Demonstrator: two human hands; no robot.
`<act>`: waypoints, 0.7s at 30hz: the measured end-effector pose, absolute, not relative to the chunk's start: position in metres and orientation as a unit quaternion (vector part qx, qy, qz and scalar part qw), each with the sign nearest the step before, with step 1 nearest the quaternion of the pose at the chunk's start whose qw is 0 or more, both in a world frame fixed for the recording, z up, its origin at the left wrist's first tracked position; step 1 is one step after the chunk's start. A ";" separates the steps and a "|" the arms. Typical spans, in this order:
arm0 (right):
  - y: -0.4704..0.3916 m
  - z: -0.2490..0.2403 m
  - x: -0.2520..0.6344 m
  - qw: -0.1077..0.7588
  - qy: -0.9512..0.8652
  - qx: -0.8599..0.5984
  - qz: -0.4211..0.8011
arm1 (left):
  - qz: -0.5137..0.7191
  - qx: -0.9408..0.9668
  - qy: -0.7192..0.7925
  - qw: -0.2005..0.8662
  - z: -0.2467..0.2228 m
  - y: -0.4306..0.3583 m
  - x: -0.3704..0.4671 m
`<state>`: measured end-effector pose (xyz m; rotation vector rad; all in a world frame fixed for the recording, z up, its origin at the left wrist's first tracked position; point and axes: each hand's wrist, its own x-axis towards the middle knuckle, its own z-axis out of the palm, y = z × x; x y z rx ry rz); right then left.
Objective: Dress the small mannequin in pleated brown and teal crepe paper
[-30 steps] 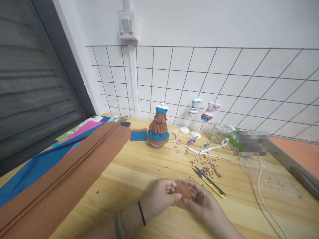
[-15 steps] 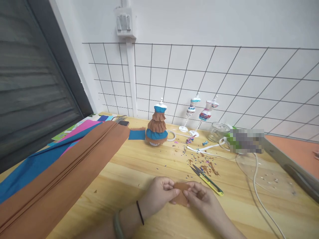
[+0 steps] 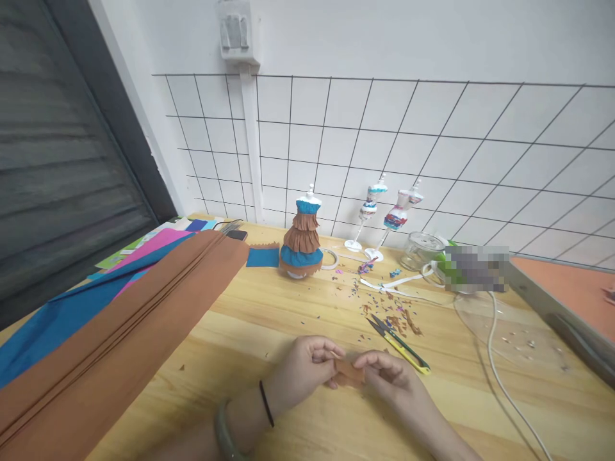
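A small piece of brown paper [image 3: 350, 372] is stretched between my two hands, low over the wooden table. My left hand [image 3: 307, 371] pinches its left edge, and my right hand [image 3: 391, 378] pinches its right edge. Just beyond my right hand lie yellow and green thread snips [image 3: 401, 346] with their blades apart. Farther back stands a small dress form [image 3: 302, 235] in ruffled brown and blue paper. Beside it on the left is a blue piece with a brown zigzag edge [image 3: 262, 256].
Long brown sheets [image 3: 139, 326] over blue and pink ones cover the left side. Two small painted forms [image 3: 368, 208], a tape roll [image 3: 329, 258], a glass jar [image 3: 421, 250] and paper scraps [image 3: 398, 314] are at the back right. A white cable [image 3: 492, 346] runs down the right.
The brown paper between my fingers now looks flatter and shorter from front to back. My hands stay close together, pinching it. The whole view has shifted slightly.
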<state>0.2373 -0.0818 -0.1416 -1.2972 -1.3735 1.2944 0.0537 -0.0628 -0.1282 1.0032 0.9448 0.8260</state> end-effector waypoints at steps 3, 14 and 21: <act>-0.083 -0.138 0.238 0.408 -0.555 -0.507 0.518 | 0.371 0.456 0.422 0.690 -0.129 -0.062 0.053; -0.086 -0.127 0.235 0.396 -0.566 -0.499 0.524 | 0.364 0.469 0.419 0.687 -0.124 -0.060 0.049; -0.085 -0.121 0.237 0.365 -0.585 -0.518 0.507 | 0.361 0.480 0.414 0.684 -0.123 -0.060 0.046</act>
